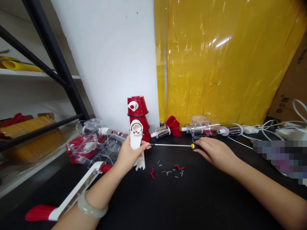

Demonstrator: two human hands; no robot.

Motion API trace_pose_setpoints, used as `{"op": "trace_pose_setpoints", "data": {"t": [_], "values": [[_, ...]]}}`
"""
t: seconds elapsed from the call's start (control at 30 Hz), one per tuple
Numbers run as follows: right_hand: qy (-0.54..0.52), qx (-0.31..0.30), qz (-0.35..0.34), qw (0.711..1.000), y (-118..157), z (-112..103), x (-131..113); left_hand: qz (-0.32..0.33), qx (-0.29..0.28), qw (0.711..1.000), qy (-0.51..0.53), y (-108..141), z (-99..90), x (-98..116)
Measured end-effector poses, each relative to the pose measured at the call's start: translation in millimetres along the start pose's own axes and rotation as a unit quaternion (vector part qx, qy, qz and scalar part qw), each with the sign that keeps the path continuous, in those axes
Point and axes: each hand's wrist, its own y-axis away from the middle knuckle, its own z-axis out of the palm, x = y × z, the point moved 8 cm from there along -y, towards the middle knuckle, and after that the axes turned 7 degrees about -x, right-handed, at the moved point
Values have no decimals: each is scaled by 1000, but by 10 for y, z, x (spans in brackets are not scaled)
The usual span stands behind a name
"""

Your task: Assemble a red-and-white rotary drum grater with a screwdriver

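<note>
A white plastic part with a round socket at its top (pixel 136 137) is held upright in my left hand (pixel 129 153), fingers wrapped around it. My right hand (pixel 213 151) grips a screwdriver (pixel 174 145) by its dark handle with a yellow collar. The shaft points left, and its tip reaches my left fingertips beside the white part; whether a screw sits there is too small to tell. Below, several small screws (pixel 168 172) lie scattered on the black table (pixel 172 204) with two red bent pieces, one on the left (pixel 152 173) and one on the right (pixel 179 167).
Behind my left hand stand stacked red bases (pixel 139 107). Metal grater drums (pixel 161 131), a red chute (pixel 173 126) and clear plastic parts (pixel 107 148) line the back and left. A white crank arm (pixel 76 188) lies front left. Cables (pixel 266 126) run at the right.
</note>
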Motion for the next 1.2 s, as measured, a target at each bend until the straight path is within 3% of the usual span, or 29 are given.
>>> {"op": "trace_pose_setpoints", "data": {"t": [0.53, 0.93, 1.2], "values": [[-10, 1, 7, 1000, -11, -30, -12, 4, 2, 1000, -6, -10, 2, -14], [-7, 53, -8, 999, -13, -174, -73, -3, 3, 1000, -14, -17, -4, -50], [18, 56, -21, 998, -3, -192, -104, 0, 2, 1000, -17, -20, -6, -63]]}}
